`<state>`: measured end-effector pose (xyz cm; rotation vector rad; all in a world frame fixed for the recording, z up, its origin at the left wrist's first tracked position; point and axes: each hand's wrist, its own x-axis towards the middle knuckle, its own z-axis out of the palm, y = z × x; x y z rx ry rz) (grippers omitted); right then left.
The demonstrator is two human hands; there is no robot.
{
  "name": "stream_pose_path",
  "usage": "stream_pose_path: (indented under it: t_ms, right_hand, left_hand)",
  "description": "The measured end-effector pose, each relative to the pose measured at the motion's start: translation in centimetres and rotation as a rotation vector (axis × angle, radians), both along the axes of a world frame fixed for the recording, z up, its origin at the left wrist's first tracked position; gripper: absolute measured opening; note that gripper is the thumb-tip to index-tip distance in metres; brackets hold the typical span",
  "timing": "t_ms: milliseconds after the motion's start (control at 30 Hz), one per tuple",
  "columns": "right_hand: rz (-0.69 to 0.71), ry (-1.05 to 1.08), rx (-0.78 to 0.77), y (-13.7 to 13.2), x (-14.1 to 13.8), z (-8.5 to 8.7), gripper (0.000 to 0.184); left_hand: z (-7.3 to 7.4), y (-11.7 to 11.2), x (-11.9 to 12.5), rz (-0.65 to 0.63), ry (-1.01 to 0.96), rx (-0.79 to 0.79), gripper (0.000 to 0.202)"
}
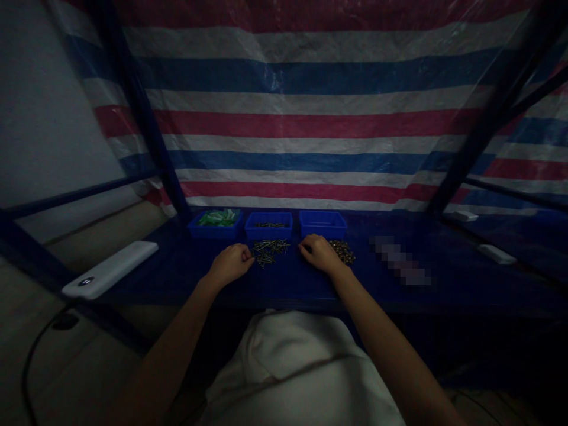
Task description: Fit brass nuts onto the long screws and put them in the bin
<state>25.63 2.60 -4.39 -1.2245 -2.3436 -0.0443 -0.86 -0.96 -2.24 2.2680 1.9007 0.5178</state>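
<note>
The left hand [229,265], fingers curled, is front-left of the middle bin [268,233]; screws [271,248] lie directly before that bin. Front-right of it comes the right hand [320,253], loosely curled, then brownish bits [345,253]. Either hand's grip I cannot tell.

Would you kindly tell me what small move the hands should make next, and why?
Probably the left hand should pinch one piece from the pile of thin metal pieces: it is curled at that pile's left edge, while the right hand is beside the small brownish pieces.
</note>
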Motion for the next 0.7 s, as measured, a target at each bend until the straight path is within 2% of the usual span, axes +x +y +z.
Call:
stream_pose_path:
  t_ms: [267,367,500,700]
  right_hand:
    - [-0.012,-0.005,0.0,0.1,0.1,-0.1,0.02]
    - [-0.006,-0.005,0.0,0.0,0.0,0.0,0.021]
    - [-0.01,-0.004,0.0,-0.1,0.0,0.1,0.02]
    - [-0.018,0.013,-0.007,-0.1,0.1,0.0,0.019]
  left_hand:
    - [0.2,-0.3,-0.2,0.059,0.142,-0.01,0.012]
    - [0.2,-0.4,-0.5,0.036,0.196,-0.002,0.017]
    - [-0.6,-0.3,-0.2,0.002,0.312,0.025,0.021]
    - [-1.5,-0.2,0.5,0.086,0.392,0.003,0.028]
